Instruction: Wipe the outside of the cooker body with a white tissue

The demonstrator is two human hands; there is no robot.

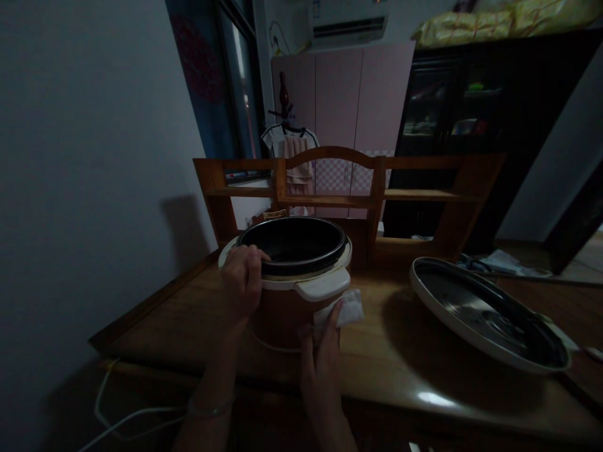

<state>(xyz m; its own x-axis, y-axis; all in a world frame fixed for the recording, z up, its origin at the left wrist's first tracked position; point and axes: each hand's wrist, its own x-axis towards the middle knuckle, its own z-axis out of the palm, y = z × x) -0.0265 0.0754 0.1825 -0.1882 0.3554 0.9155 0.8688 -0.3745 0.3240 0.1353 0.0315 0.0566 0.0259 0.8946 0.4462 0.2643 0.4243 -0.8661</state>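
A round rice cooker (282,314) with a brown body and white rim stands on the wooden desk, its dark inner pot (301,242) seated in it and uncovered. My left hand (242,276) grips the near left edge of the pot rim, fingers curled over it. Lower down, my right hand (323,358) presses a folded white cloth (351,307) against the cooker's side, just under the white handle (325,284). The cooker's lid (490,314) lies to the right, apart from both hands, with its metallic underside facing up.
A wooden shelf rack (330,201) rises along the back of the desk (377,370). The wall (117,188) borders the left side. A white cable (141,412) hangs below the front left edge. Pink cabinets (339,100) stand beyond.
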